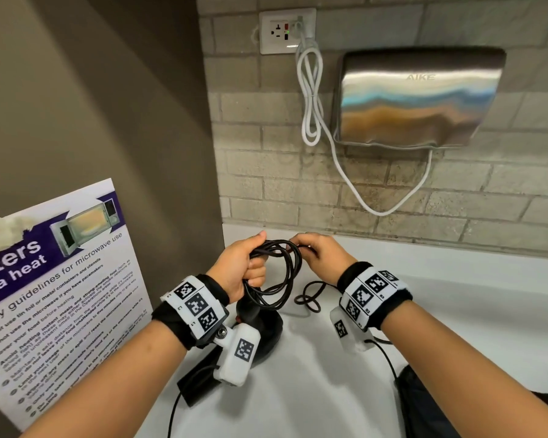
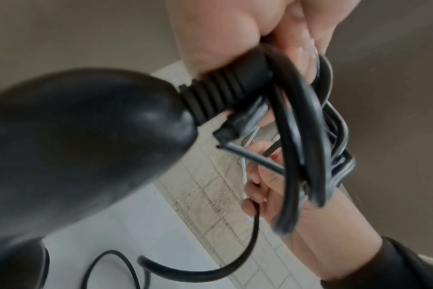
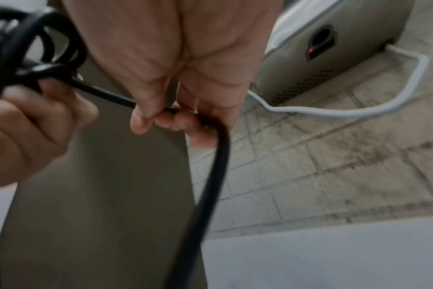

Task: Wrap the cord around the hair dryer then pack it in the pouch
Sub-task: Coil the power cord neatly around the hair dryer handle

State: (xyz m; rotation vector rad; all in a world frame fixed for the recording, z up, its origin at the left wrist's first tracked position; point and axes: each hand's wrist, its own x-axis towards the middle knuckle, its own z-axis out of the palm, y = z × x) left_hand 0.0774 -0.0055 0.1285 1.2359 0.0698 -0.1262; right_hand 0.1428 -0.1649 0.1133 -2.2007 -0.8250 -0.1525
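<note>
The black hair dryer (image 1: 261,327) hangs just over the white counter (image 1: 472,298), partly hidden under my left wrist. My left hand (image 1: 255,263) grips several loops of its black cord (image 1: 285,270) together at the handle end. In the left wrist view the dryer body (image 2: 87,146) fills the left side, and the coiled cord (image 2: 304,136) hangs from my left hand (image 2: 297,50). My right hand (image 1: 301,246) pinches the cord just right of the loops; the right wrist view shows the right hand (image 3: 161,119) with the cord (image 3: 210,176) trailing down. A dark pouch (image 1: 424,406) lies at lower right.
Slack cord (image 1: 307,300) lies looped on the counter below my right wrist. A steel hand dryer (image 1: 418,96) hangs on the tiled wall, its white cable (image 1: 310,90) plugged into an outlet (image 1: 287,30). A microwave safety poster (image 1: 60,295) leans at left.
</note>
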